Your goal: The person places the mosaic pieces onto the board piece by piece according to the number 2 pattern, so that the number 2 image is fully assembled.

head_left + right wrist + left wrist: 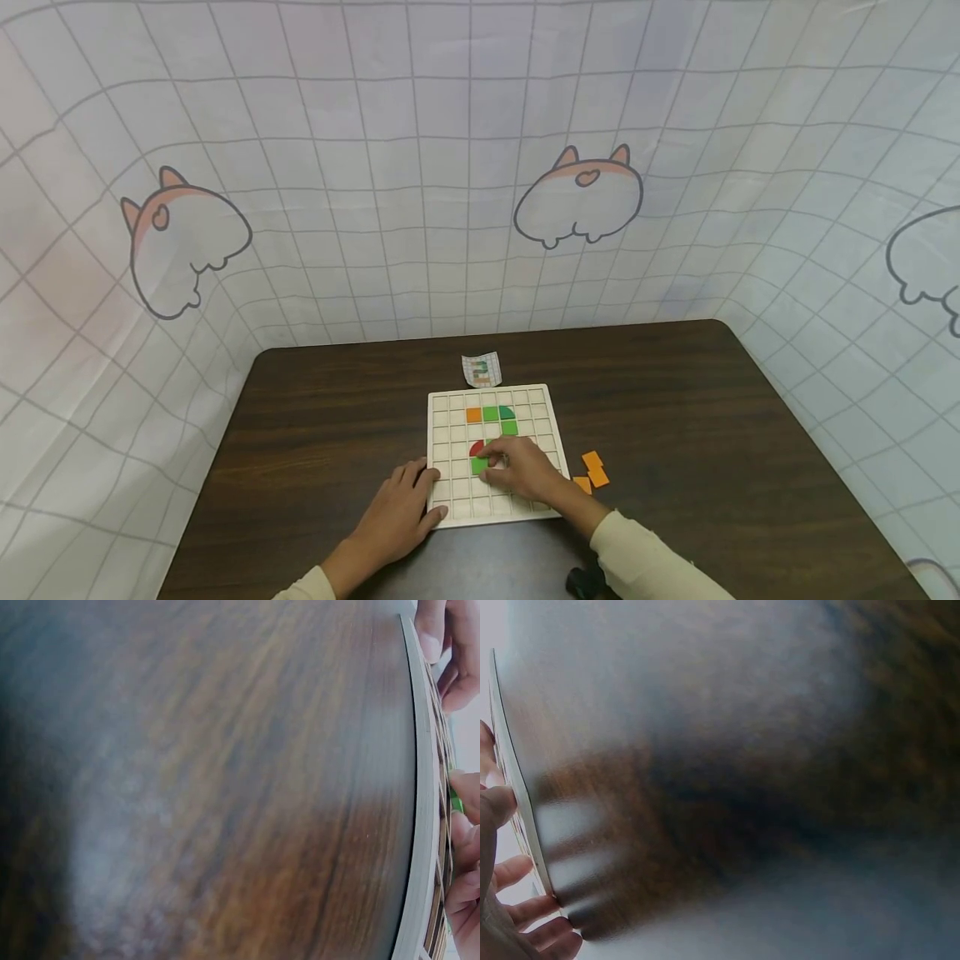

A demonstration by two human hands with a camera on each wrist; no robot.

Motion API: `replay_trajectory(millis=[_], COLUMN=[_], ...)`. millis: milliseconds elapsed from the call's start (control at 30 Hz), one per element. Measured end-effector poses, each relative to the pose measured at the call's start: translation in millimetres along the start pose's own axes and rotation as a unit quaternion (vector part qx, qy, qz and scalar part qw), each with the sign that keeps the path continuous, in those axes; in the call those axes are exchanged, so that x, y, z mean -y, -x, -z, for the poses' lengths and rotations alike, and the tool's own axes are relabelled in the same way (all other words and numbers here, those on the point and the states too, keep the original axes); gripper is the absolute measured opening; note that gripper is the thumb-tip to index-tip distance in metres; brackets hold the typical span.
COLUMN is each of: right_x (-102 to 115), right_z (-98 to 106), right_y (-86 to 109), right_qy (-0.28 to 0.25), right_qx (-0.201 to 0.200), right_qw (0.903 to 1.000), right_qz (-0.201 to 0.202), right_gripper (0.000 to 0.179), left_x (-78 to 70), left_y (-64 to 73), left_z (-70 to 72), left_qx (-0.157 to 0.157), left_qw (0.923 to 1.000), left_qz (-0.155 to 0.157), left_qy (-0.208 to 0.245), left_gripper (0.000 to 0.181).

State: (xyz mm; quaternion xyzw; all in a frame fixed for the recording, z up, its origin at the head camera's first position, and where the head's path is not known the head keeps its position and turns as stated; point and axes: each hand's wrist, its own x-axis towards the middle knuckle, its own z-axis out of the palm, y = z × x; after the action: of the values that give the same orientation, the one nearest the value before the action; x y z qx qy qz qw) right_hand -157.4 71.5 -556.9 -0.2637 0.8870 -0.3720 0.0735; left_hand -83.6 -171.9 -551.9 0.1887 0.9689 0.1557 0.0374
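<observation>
A white gridded board [459,507] lies on the dark table. My right hand [521,471] is over its middle, thumb and forefinger pinching a green square tile [456,801] low at the grid. Beside those fingertips sits a red quarter-round tile [476,448]. Farther up the grid are an orange square tile [473,415], a green square tile [491,414], a darker green rounded tile [507,412] and another green square [509,427]. My left hand [397,508] rests against the board's left edge, fingers extended, thumb near the front left corner. My right hand hides part of the grid.
Several loose orange tiles [592,460] lie right of the board, close to my right forearm. Behind the board is a small printed pattern card [482,370]. A black object [581,583] sits by the right sleeve. Grid-patterned cloth [450,275] surrounds the table.
</observation>
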Motion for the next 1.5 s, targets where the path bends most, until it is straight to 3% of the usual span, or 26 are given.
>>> replay_trajectory(millis=[567, 1500], right_x=[7.0, 5.9], right_z=[-1.6, -1.7], right_y=[-1.8, -2.6], right_qy=[0.031, 0.029], right_qx=[-0.009, -0.004], right_qw=[0.9994, 0.9994], right_qz=[-0.015, -0.019], right_gripper=[0.019, 0.021], left_x=[1.4, -0.3], left_y=[-0.6, -0.1], left_z=[-1.7, -0.6], left_qx=[-0.001, -0.003], left_qw=[1.0000, 1.0000], left_qz=[0.002, -0.002], left_qy=[-0.002, 0.002], left_gripper=[0.048, 0.048])
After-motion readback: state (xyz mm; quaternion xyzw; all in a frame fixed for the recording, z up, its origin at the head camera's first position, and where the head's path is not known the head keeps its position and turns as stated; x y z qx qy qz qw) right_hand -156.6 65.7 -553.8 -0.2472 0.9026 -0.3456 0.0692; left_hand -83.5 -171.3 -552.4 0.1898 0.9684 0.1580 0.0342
